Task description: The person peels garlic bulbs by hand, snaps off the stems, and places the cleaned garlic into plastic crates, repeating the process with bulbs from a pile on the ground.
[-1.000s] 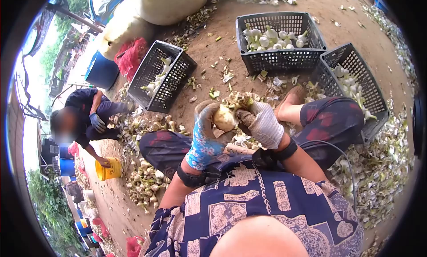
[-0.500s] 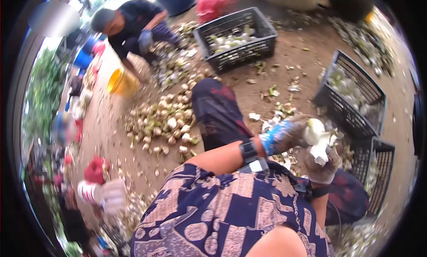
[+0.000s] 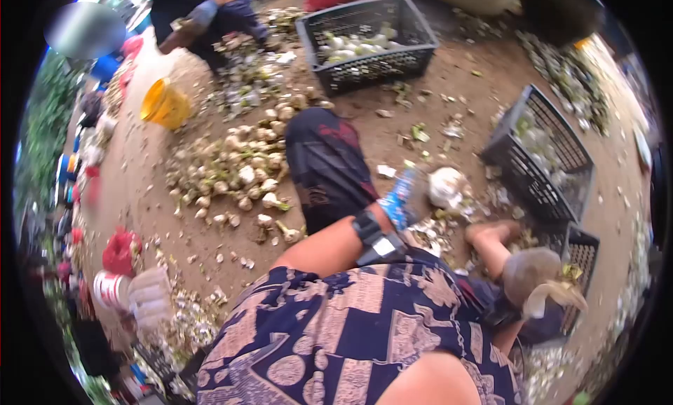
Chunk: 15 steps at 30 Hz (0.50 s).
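My left hand (image 3: 415,189), in a worn glove with a blue cuff, is blurred and closed around the near side of a pale garlic bulb (image 3: 446,188). Farther right is my gloved right hand (image 3: 531,273), apart from the bulb and close to the rightmost crate. A pale curved flap (image 3: 557,298), perhaps garlic skin, shows at its fingers, but motion blur hides whether they grip it. Below the bulb, white peelings (image 3: 433,233) litter the ground. Many untrimmed garlic bulbs (image 3: 245,163) lie heaped left of my knee.
Black crates hold pale bulbs: one ahead (image 3: 368,72), one at the right (image 3: 540,153), another (image 3: 580,254) beside my right hand. A yellow bucket (image 3: 166,104) stands by a gloved co-worker (image 3: 196,26). More garlic (image 3: 568,79) lies far right.
My hands have parted: the left stays with the bulb, and the right has swung right and toward me. The view has shifted; the co-worker's head has left it.
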Available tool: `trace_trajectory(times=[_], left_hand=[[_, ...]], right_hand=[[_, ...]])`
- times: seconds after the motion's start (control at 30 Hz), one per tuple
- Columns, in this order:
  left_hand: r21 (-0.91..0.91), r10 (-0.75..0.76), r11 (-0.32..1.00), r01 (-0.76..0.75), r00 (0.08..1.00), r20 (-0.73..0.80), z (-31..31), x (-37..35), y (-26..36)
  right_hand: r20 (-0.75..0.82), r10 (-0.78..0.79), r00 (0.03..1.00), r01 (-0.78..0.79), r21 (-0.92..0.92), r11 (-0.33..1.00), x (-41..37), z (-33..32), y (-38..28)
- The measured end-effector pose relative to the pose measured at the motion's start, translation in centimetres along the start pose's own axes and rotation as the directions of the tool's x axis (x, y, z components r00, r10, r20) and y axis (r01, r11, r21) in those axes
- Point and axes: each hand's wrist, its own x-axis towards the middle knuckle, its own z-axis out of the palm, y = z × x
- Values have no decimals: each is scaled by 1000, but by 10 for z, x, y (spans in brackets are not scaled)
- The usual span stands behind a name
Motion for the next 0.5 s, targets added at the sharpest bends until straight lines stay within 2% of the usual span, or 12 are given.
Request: trace_trajectory(times=[0.03, 0.07, 0.13, 0.17, 0.2, 0.23, 0.27, 0.3, 0.33, 0.37, 0.43, 0.5], left_hand=[[140, 61, 988, -64, 998, 20, 8, -12, 10], [260, 269, 928, -268, 963, 33, -12, -4, 8], [505, 360, 795, -335, 932, 51, -7, -11, 9], [632, 427, 679, -374, 901, 74, -1, -12, 7], [649, 447, 635, -419, 884, 133, -3, -9, 7], [668, 468, 583, -462, 863, 188, -5, -9, 7], [795, 509, 383, -471, 825, 244, -1, -11, 6], [799, 494, 384, -463, 834, 246, -2, -11, 8], [861, 514, -46, -506, 728, 455, -5, -9, 11], [751, 433, -465, -469, 619, 655, -7, -6, 11], [803, 478, -411, -432, 648, 593, -8, -5, 8], [743, 510, -510, -433, 544, 667, -5, -5, 9]], right_hand=[[38, 56, 998, -66, 338, 939, 4, 13, -2], [93, 132, 987, -161, 629, 760, 11, 23, -8], [250, 260, 933, -297, 941, 162, 18, 41, -28], [342, 301, 890, -300, 937, -178, 17, 48, -34], [232, 475, 849, -32, 919, -392, 19, 45, -35], [165, 650, 741, 277, 808, -521, 24, 31, -34], [205, 609, 767, 292, 733, -614, 26, 14, -22], [241, 565, 789, 304, 647, -699, 29, -2, -9], [227, 578, 784, 300, 676, -673, 40, -9, -10], [212, 590, 780, 296, 705, -644, 53, -12, -16], [197, 552, 810, 288, 686, -668, 69, -11, -27], [186, 525, 831, 255, 712, -654, 71, -11, -25]])
